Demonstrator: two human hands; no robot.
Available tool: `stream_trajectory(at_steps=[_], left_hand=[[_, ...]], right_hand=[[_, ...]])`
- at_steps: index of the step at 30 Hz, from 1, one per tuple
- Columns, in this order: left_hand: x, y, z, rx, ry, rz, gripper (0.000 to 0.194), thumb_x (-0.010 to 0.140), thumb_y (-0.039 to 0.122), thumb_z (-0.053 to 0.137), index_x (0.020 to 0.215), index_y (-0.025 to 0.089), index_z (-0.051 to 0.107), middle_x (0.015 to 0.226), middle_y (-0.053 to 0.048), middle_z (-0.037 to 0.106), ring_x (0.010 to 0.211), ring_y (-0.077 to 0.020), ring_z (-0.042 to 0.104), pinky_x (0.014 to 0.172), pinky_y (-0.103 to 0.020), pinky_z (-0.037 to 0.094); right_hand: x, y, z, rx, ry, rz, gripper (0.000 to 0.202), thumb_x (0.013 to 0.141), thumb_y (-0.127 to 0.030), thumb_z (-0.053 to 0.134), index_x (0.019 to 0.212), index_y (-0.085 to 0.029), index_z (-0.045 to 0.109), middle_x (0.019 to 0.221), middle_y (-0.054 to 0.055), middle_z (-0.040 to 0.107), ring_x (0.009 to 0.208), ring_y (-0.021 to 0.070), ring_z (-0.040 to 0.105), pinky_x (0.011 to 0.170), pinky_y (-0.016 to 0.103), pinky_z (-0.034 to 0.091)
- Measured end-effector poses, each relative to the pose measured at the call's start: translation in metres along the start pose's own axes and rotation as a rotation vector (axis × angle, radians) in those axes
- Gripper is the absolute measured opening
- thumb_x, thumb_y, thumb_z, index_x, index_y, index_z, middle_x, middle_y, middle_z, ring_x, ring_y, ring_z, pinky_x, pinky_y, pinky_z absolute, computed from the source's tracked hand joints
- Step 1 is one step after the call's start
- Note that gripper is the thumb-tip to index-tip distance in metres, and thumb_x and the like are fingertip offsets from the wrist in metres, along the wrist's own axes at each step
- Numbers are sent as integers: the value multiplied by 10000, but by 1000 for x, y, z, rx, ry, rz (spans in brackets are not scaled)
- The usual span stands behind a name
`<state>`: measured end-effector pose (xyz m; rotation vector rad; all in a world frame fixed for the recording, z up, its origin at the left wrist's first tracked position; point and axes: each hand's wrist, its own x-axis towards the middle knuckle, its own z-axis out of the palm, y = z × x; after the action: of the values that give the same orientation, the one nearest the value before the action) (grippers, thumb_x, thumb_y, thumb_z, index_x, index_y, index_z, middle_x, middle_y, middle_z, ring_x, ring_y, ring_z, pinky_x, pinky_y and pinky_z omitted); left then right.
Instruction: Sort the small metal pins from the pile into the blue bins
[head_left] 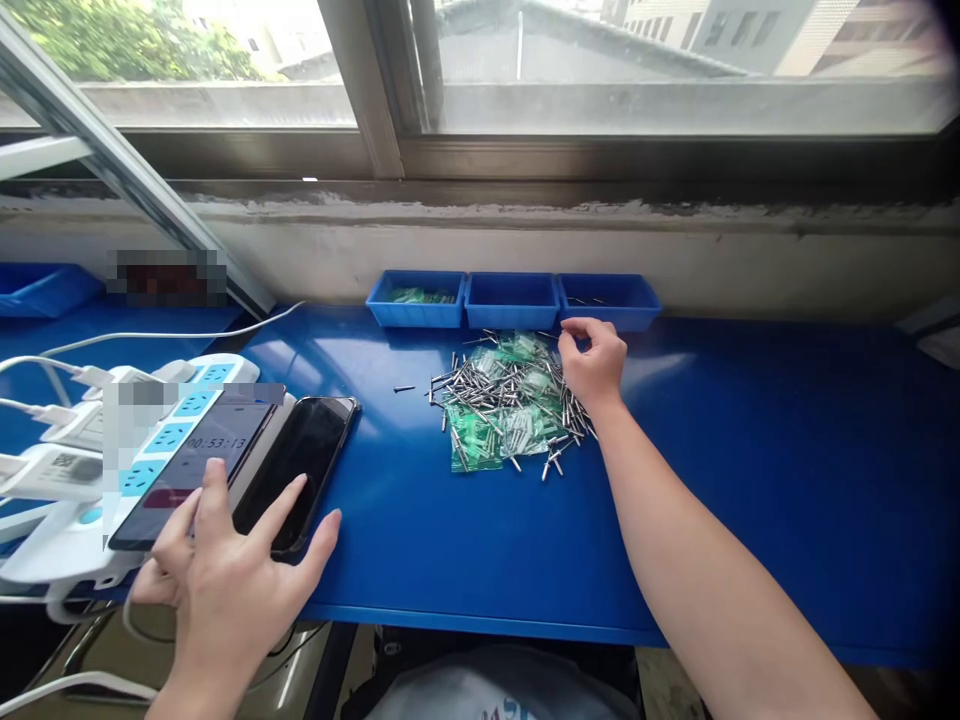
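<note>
My left hand point(236, 565) is over two phones at the left, its fingers spread. One fingertip is on or just above the phone with a lit timer screen point(214, 450). Another finger lies over the dark-screened phone point(319, 440). My right hand point(595, 362) is closed in a pinch at the upper right edge of a pile of blind rivets point(487, 385), just in front of the right blue bin point(626, 312). Whatever is in its fingertips is too small or hidden to make out. Green-and-clear packets of rivets point(474, 440) lie among the loose ones.
A left blue bin point(416, 313) contains green packets; a middle blue bin point(511, 305) stands beside it. The right bin has a few thin pieces in it. A white power strip point(52, 545) with plugs and cables lies left on the blue table point(465, 555). One rivet point(404, 388) lies apart.
</note>
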<state>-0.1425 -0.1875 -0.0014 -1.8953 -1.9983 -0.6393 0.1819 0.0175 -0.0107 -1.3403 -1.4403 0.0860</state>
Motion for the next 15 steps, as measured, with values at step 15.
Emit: stream_trajectory(at_steps=[15], left_hand=[[-4, -4, -3, 91, 1, 4, 642, 717, 431, 594, 1329, 310, 444, 1539, -80, 60, 1336, -471, 140, 988, -667, 130]], right_hand=[[0, 3, 2, -39, -18, 16, 178, 719, -193, 511, 807, -195, 666, 756, 39, 660, 795, 208, 587, 751, 355, 473]])
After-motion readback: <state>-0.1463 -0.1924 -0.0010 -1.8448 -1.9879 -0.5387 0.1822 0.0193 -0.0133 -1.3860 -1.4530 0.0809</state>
